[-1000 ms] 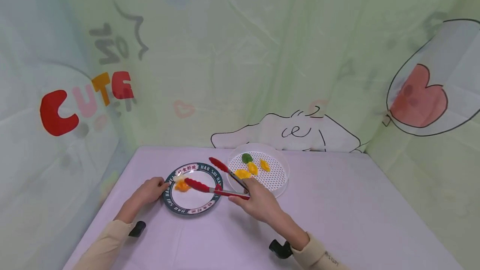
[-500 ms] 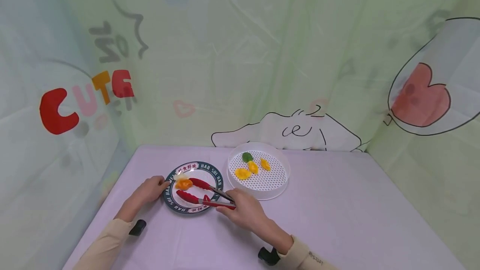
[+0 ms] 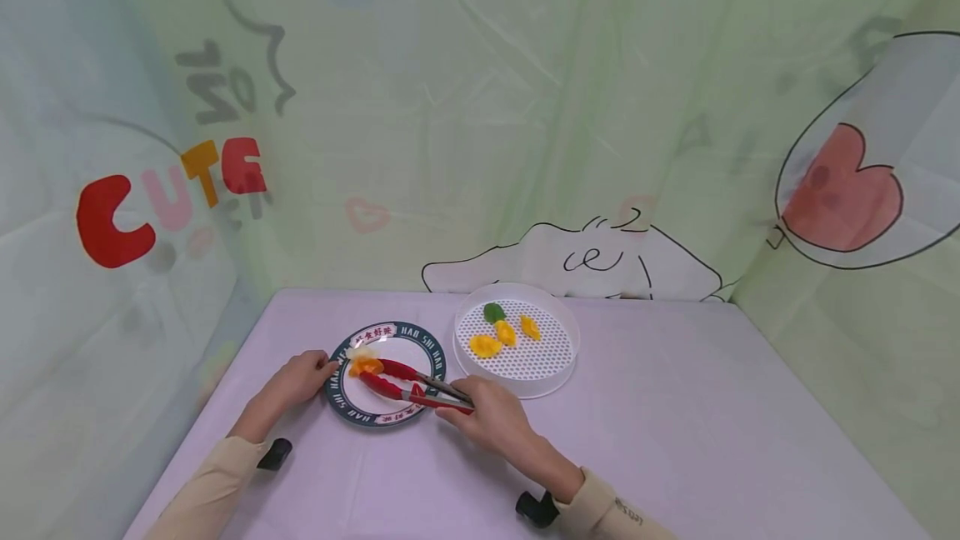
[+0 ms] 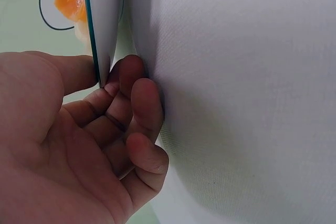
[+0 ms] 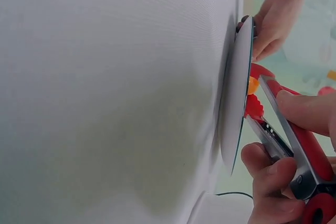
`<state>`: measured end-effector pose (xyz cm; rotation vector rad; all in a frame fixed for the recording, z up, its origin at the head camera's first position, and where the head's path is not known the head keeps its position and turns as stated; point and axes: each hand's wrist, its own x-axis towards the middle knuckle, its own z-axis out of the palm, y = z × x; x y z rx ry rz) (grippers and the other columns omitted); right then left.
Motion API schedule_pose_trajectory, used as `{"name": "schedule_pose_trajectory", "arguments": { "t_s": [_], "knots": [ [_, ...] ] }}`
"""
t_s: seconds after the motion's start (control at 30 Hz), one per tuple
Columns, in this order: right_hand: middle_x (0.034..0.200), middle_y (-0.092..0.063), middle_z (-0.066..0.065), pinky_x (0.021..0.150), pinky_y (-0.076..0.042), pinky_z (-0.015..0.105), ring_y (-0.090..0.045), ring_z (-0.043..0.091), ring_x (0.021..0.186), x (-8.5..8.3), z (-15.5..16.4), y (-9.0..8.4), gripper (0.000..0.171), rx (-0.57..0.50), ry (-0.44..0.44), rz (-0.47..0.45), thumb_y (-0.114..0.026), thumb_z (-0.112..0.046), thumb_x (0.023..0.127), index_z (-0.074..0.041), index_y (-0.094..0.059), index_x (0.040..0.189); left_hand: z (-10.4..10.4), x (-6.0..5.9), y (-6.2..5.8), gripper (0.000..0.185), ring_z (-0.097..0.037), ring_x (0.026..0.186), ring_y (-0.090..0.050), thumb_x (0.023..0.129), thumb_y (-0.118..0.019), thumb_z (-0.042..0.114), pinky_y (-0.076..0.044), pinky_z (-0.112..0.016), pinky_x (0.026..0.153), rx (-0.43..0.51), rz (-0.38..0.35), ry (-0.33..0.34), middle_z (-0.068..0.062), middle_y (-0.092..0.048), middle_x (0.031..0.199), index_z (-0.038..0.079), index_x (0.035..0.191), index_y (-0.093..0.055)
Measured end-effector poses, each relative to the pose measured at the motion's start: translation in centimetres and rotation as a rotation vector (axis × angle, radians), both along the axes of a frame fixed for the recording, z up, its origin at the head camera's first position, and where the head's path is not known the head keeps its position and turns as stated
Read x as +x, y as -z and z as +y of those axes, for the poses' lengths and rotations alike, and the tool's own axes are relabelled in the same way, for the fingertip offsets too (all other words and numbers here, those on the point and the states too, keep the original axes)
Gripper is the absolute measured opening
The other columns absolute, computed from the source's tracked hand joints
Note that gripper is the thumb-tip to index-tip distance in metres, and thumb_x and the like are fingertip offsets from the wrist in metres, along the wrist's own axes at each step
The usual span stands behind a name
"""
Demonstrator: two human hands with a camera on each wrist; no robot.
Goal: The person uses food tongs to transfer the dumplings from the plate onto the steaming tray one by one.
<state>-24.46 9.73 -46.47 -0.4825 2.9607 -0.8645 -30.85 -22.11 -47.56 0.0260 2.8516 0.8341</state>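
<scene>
At the plate's left edge, my left hand (image 3: pixel 300 377) pinches the rim, thumb above and fingers below, as the left wrist view shows. The round plate (image 3: pixel 433 358) has a dark green lettered border. Red-headed metal tongs (image 3: pixel 396 369) are gripped in my right hand (image 3: pixel 491 417), thumb on one arm and fingers around the other. The tongs' tips close around an orange dumpling-shaped piece (image 3: pixel 365 366) on the plate's left side. Right behind it lies a whitish piece (image 3: pixel 362 352). In the right wrist view the orange piece (image 5: pixel 253 85) shows between the red tong heads.
A round white perforated tray (image 3: pixel 528 366) stands right of the plate, near the back wall. In it lie yellow pieces (image 3: pixel 485 346) and a green one (image 3: pixel 493 312). Printed cloth walls (image 3: pixel 487 148) enclose the lilac-covered table (image 3: pixel 660 415) at the back and sides.
My right hand has moved left and down with the tongs, from near the tray to over the plate. The tongs' spread heads have come together around the orange piece. My left hand stays on the rim.
</scene>
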Motion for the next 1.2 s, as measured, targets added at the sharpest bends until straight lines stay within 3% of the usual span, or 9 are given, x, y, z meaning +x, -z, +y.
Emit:
{"name": "schedule_pose_trajectory", "arguments": {
  "t_s": [0.37, 0.67, 0.97, 1.07, 1.2],
  "knots": [
    [0.083, -0.058, -0.007, 0.062, -0.041, 0.024, -0.05, 0.012, 0.077, 0.5, 1.2, -0.5, 0.038, -0.004, 0.036, 0.03, -0.076, -0.043, 0.086, -0.017, -0.073, 0.114, -0.1, -0.1, 0.2, 0.023, -0.018, 0.074, -0.052, 0.103, -0.054, 0.022, -0.043, -0.028, 0.065, -0.004, 0.002, 0.001, -0.007, -0.055, 0.078, 0.0, 0.097, -0.061],
    [0.102, -0.069, -0.001, 0.068, -0.045, 0.025, -0.054, 0.014, 0.084, 0.9, 3.2, -1.9, 0.047, -0.023, 0.105, 0.048, -0.078, -0.043, 0.085, -0.015, -0.071, 0.122, -0.2, -0.2, 0.4, 0.023, -0.018, 0.073, -0.052, 0.104, -0.053, 0.021, -0.042, -0.029, 0.064, -0.003, 0.005, 0.008, -0.006, -0.055, 0.078, 0.001, 0.096, -0.061],
    [0.118, -0.069, 0.008, 0.077, -0.052, 0.033, -0.058, 0.022, 0.098, 0.8, 8.7, -5.0, 0.055, 0.039, 0.241, 0.018, -0.078, -0.04, 0.085, -0.01, -0.066, 0.13, -0.3, -0.2, 0.5, 0.024, -0.018, 0.073, -0.052, 0.104, -0.052, 0.021, -0.043, -0.03, 0.063, -0.007, 0.013, 0.016, -0.007, -0.055, 0.077, 0.0, 0.096, -0.06],
    [0.118, -0.068, 0.012, 0.072, -0.05, 0.031, -0.057, 0.023, 0.096, 0.8, 11.4, -6.4, 0.058, 0.08, 0.246, 0.001, -0.076, -0.042, 0.087, -0.005, -0.064, 0.131, -0.2, -0.2, 0.4, 0.024, -0.018, 0.073, -0.052, 0.104, -0.052, 0.021, -0.043, -0.03, 0.063, -0.004, 0.009, 0.013, -0.007, -0.055, 0.078, 0.0, 0.096, -0.061],
    [0.106, -0.069, 0.011, 0.064, -0.044, 0.03, -0.055, 0.021, 0.085, 1.0, 14.7, -7.9, 0.054, 0.111, 0.227, -0.01, -0.075, -0.041, 0.088, -0.002, -0.066, 0.125, -0.2, -0.2, 0.3, 0.024, -0.019, 0.074, -0.053, 0.104, -0.053, 0.021, -0.044, -0.03, 0.063, 0.004, 0.005, 0.009, -0.007, -0.056, 0.078, -0.001, 0.098, -0.061]
  ]
}}
